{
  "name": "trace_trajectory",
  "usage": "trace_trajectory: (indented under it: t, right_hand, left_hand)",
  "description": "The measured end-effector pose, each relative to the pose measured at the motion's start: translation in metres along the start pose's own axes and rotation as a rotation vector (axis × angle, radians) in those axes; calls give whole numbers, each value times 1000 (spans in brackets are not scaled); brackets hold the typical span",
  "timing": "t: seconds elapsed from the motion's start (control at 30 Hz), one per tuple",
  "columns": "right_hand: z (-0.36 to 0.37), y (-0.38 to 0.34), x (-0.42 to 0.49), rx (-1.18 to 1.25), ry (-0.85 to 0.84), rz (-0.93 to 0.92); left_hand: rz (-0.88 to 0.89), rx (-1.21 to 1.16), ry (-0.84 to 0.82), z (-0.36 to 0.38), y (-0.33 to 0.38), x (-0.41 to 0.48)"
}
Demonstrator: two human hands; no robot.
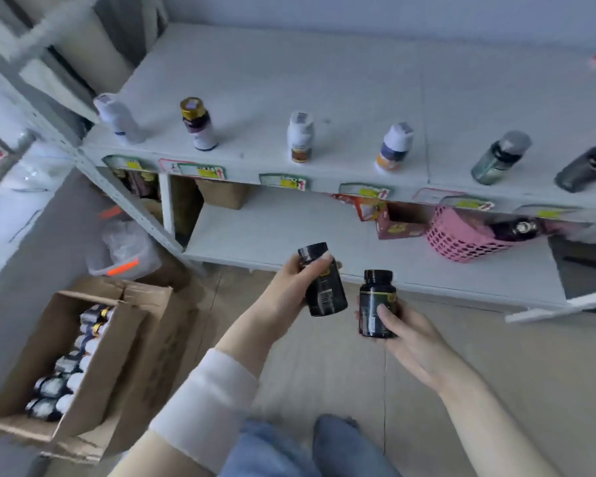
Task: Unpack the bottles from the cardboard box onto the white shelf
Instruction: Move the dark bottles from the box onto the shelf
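Observation:
My left hand [298, 280] grips a black bottle [324, 287] by its upper half, tilted, in front of the lower board of the white shelf [358, 91]. My right hand [403, 328] holds a second black bottle [377, 304] upright, thumb across its label. The two bottles are close together but apart. An open cardboard box [93, 356] stands on the floor at lower left with several bottles packed in rows. On the shelf's top board several bottles stand in a spaced row, among them a white one [300, 136] and a dark grey one [499, 160].
A pink plastic basket [458, 239] with a dark bottle sits on the lower board at right, beside a red carton [393, 222]. A clear lidded tub [124, 249] stands on the floor by the shelf post. Price tags hang along the shelf edge. My jeans-clad legs are below.

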State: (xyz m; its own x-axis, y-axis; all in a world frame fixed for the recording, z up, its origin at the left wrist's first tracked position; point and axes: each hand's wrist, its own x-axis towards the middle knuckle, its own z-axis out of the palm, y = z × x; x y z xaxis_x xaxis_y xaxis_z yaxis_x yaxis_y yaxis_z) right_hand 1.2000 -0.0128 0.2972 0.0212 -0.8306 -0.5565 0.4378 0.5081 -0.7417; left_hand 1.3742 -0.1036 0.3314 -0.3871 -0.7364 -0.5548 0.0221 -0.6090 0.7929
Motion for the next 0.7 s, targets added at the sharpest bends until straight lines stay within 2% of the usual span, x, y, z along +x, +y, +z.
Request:
trace_trajectory:
  t: [0.2, 0.4, 0.5, 0.7]
  right_hand:
    - [-107, -59, -57, 49, 161, -180]
    - [-161, -120, -67, 89, 254, -349]
    - [-178, -157, -62, 7, 299, -414]
    - [-211, -223, -34, 19, 370, -481]
  left_hand:
    - [105, 329, -215, 139, 42, 32]
    - [190, 363, -287, 235, 102, 82]
    - [215, 344, -375, 272, 127, 111]
    - [274, 480, -427, 323, 165, 164]
